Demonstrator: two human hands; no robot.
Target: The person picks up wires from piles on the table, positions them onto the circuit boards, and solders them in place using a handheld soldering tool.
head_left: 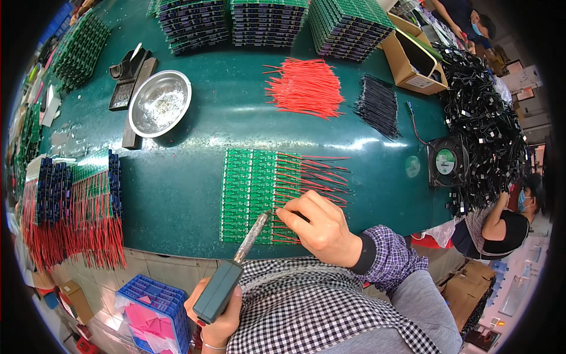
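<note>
My left hand [219, 312] is closed round the dark handle of a soldering iron [223, 289]. The iron's metal shaft slants up to the right, and its tip meets a green circuit board panel [236, 194] lying flat on the table. Right beside that tip, my right hand [318, 227] pinches thumb and forefinger together over the panel; what sits between the fingertips is too small to make out. Rows of red and black wires [324, 174] run from the panel's right part, sticking out past its edge, and my right hand covers some of them.
Beyond the panel lie loose red wires [306, 88] and black wires [377, 106]. A metal bowl [180, 112] rests at left near a dark stand [124, 71]. Board stacks [271, 23] line the back; wired boards [91, 189] stand left. A fan [448, 162] and black cables [483, 118] are right.
</note>
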